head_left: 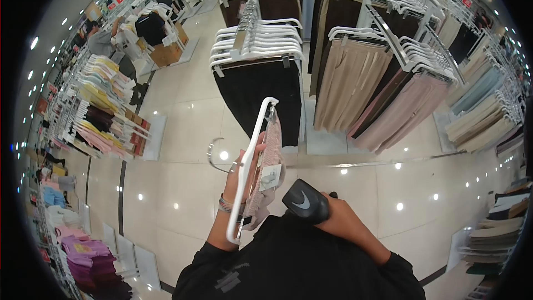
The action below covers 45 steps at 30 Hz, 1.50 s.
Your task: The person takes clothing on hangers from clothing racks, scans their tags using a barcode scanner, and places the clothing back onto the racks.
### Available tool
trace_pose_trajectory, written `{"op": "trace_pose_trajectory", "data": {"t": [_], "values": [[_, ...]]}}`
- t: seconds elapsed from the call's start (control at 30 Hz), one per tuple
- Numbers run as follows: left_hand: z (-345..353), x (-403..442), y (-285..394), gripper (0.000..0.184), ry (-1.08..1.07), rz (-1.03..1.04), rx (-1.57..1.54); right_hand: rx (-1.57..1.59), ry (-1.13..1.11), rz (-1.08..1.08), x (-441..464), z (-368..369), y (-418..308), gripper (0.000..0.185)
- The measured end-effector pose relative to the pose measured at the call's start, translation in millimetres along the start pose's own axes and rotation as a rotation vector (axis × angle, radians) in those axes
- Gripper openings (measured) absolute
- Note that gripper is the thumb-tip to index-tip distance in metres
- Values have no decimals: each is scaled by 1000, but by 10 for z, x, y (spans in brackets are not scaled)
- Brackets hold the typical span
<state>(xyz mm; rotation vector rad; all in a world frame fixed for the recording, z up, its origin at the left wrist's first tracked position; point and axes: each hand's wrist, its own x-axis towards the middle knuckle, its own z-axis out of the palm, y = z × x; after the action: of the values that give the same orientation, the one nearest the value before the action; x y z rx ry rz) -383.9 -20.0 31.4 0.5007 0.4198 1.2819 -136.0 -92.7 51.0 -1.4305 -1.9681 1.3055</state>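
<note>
My left hand [231, 182] is closed around a white clothes hanger [251, 158], which is tilted nearly upright in front of me. Its metal hook [210, 155] points left. From the hanger's clips hangs a pale pink garment [269, 153] with a gathered waistband and a white tag [271, 177]. Bracelets circle my left wrist. Close to my chest, my right hand [341, 219] grips a dark grey bottle-like object [306, 203] with a light swoosh mark; its exact kind is unclear. The palm side of my right hand is hidden.
Straight ahead stands a rack of black trousers [261, 89] on white hangers. Beige trousers [352, 83] and pink trousers [408, 108] hang to its right. Colourful tops [100, 97] fill a left rack, near a person [102, 41]. Folded purple clothes [89, 255] lie lower left.
</note>
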Motion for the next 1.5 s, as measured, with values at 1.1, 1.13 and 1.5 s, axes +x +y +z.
{"op": "trace_pose_trajectory", "data": {"t": [1.1, 1.13, 1.5], "values": [[783, 2787, -2457, 23, 367, -38, 324, 450, 533, 363, -310, -2533, 2862, 43], [818, 2885, -2505, 25, 355, -55, 263, 448, 547, 367, -300, -2528, 2896, 43], [1148, 3961, -2751, 27, 40, -122, -11, 450, 865, 440, 53, -2680, 2892, 24]]}}
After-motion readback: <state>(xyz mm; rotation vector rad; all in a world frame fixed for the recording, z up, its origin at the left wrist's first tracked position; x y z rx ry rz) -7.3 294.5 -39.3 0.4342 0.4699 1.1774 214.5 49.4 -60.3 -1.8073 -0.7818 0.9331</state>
